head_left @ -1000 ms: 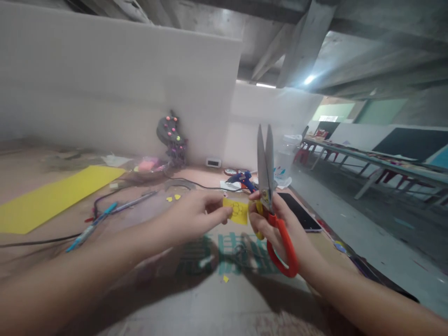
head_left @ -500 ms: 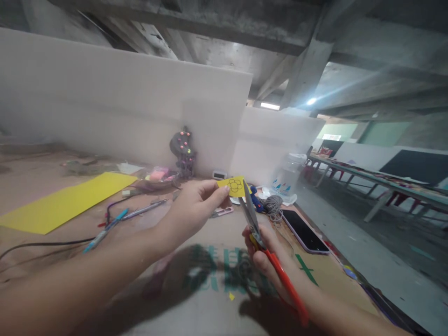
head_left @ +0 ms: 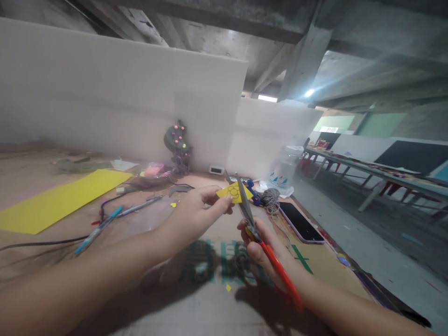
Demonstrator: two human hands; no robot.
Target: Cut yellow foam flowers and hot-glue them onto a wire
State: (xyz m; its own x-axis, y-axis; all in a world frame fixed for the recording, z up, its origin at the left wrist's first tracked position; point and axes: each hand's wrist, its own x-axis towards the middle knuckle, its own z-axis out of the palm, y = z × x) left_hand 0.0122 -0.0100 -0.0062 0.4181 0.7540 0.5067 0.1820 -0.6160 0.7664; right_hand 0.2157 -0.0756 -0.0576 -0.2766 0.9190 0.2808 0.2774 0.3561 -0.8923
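Note:
My left hand [head_left: 196, 212] pinches a small yellow paper piece [head_left: 231, 192] with a flower drawn on it, held up over the table. My right hand [head_left: 261, 247] grips red-handled scissors [head_left: 257, 235]. Their blades are apart and the yellow paper piece sits between them at its right edge. Both hands hover above a cardboard sheet [head_left: 210, 298] with green print.
A large yellow sheet [head_left: 56, 200] lies at the left with pens [head_left: 101, 224] and a cable. A phone [head_left: 301, 223], a ball of twine [head_left: 269, 198], a blue glue gun and a dark decorated figure [head_left: 178, 144] stand toward the white wall. Long tables line the right.
The scissors tipped from upright toward the paper and their blades opened around its edge. My left hand lifted the yellow piece, then lowered it slightly.

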